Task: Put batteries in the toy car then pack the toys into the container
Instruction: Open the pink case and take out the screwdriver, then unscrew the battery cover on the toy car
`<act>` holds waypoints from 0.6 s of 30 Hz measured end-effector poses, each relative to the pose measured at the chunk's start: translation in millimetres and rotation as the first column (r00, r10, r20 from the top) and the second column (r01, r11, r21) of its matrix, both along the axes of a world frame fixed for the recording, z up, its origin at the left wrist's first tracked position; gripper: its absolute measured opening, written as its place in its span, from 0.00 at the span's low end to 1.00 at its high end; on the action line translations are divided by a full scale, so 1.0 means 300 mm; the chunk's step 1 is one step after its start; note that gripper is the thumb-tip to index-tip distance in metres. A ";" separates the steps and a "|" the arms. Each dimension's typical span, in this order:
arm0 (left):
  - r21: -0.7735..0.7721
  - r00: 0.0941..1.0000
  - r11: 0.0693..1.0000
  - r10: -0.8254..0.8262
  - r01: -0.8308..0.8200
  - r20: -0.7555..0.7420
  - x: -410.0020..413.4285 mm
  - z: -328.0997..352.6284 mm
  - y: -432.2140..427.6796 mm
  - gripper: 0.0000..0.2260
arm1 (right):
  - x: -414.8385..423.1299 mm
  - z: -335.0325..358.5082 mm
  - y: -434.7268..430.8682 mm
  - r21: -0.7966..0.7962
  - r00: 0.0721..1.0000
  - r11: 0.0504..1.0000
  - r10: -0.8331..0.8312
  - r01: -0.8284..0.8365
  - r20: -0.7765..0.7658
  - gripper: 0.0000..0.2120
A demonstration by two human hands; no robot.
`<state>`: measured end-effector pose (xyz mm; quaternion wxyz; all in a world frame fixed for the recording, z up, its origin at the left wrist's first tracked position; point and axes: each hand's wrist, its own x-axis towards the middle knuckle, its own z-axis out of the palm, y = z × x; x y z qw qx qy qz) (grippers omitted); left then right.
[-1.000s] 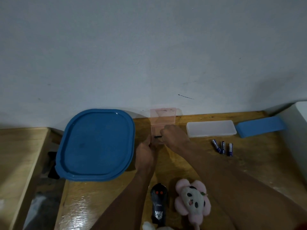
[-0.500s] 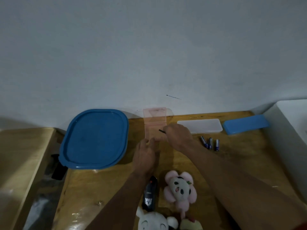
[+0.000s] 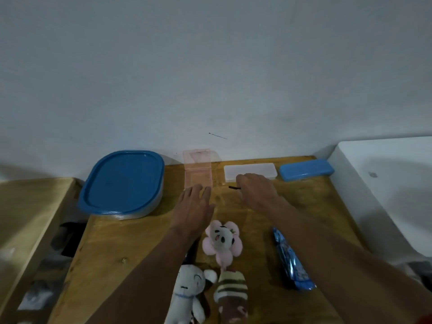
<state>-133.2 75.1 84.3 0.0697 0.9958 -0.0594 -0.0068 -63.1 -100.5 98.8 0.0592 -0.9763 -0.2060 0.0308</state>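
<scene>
while both hands hover,
right grip (image 3: 253,190): pinching thin dark tool (image 3: 234,188), pointing left
left grip (image 3: 195,206): flat, empty, nearer clear pink plastic case (image 3: 198,176)

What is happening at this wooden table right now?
A person works with bare hands. The right hand pinches a small dark tool, apparently taken from the open pink case by the wall. The left hand lies flat and empty just in front of that case. The blue-lidded container is shut, and the plush toys are unpacked. The toy car is mostly hidden under the left forearm.
</scene>
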 end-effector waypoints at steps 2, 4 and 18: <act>-0.021 1.000 1.000 -0.023 0.023 0.007 -0.044 0.010 -0.039 0.23 | -0.061 0.016 -0.059 -0.007 0.999 1.000 -0.026 0.026 0.027 0.06; -0.024 0.998 0.998 -0.060 0.060 0.009 -0.093 0.016 -0.081 0.23 | -0.134 0.024 -0.117 -0.018 0.995 0.997 -0.071 0.072 0.068 0.07; -0.174 0.989 0.978 -0.128 0.115 -0.071 -0.408 0.027 -0.452 0.18 | -0.576 -0.032 -0.506 -0.028 0.959 0.966 -0.260 0.259 -0.109 0.10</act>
